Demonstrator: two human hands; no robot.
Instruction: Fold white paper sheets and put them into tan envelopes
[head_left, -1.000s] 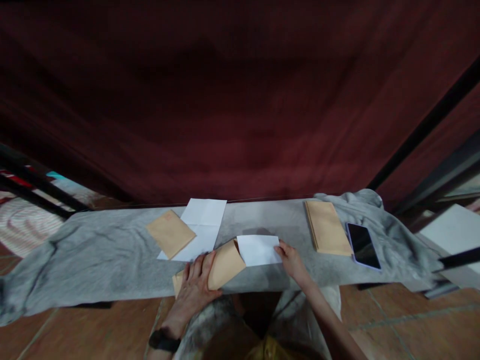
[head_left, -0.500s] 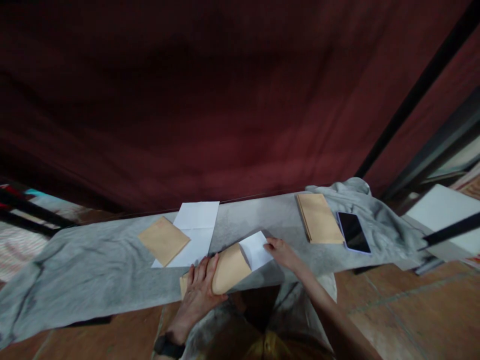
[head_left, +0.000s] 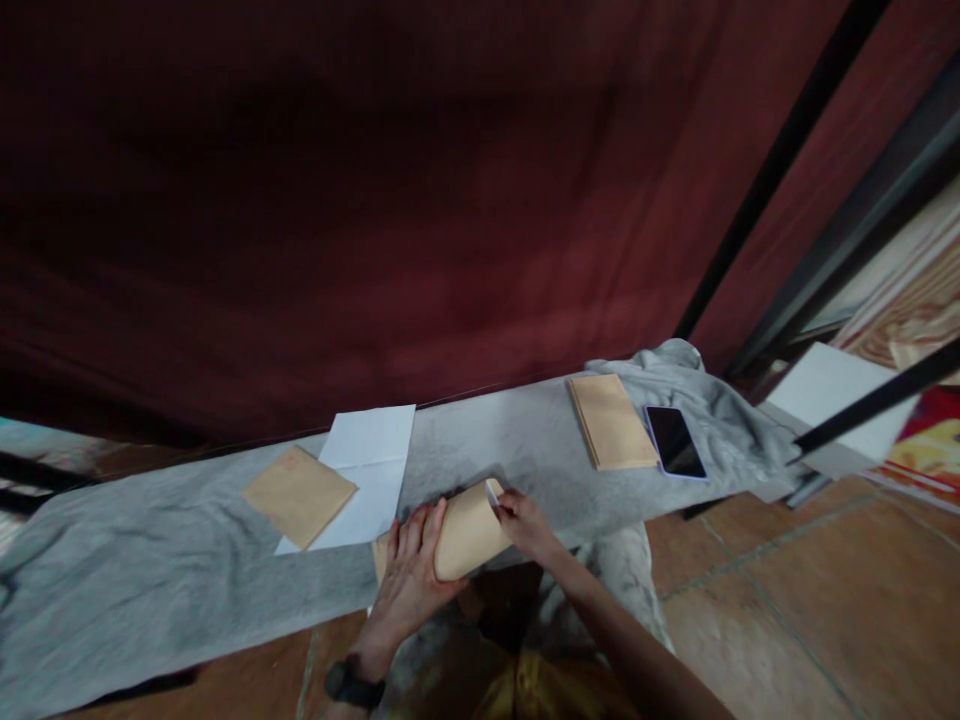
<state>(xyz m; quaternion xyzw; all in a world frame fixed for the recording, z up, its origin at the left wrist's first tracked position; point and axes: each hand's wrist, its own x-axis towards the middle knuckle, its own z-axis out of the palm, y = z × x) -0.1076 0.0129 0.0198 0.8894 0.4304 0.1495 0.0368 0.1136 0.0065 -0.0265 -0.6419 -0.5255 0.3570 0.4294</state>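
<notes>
A brown paper envelope point(head_left: 474, 533) lies slanted near the front edge of the cloth-covered surface. My left hand point(head_left: 412, 575) grips its left part, fingers across the top and thumb along the near side. At the envelope's right-hand mouth, my right hand point(head_left: 527, 526) is closed on a folded white paper point(head_left: 493, 491). Only a small strip of that paper shows; the rest is inside the envelope or behind my fingers. To the left, another brown envelope point(head_left: 298, 497) partly covers a creased white sheet point(head_left: 373, 460).
A stack of brown envelopes point(head_left: 611, 422) lies at the right, beside a phone point(head_left: 675, 441) with a dark screen. Grey cloth point(head_left: 187, 540) covers the narrow surface, bunched at its right end. A dark red curtain point(head_left: 450, 250) hangs behind, and a black pole point(head_left: 765, 190) slants at the right.
My right hand has moved left to the envelope's mouth, and most of the white paper has slid inside. My left hand still holds the envelope. The view has shifted slightly to the right.
</notes>
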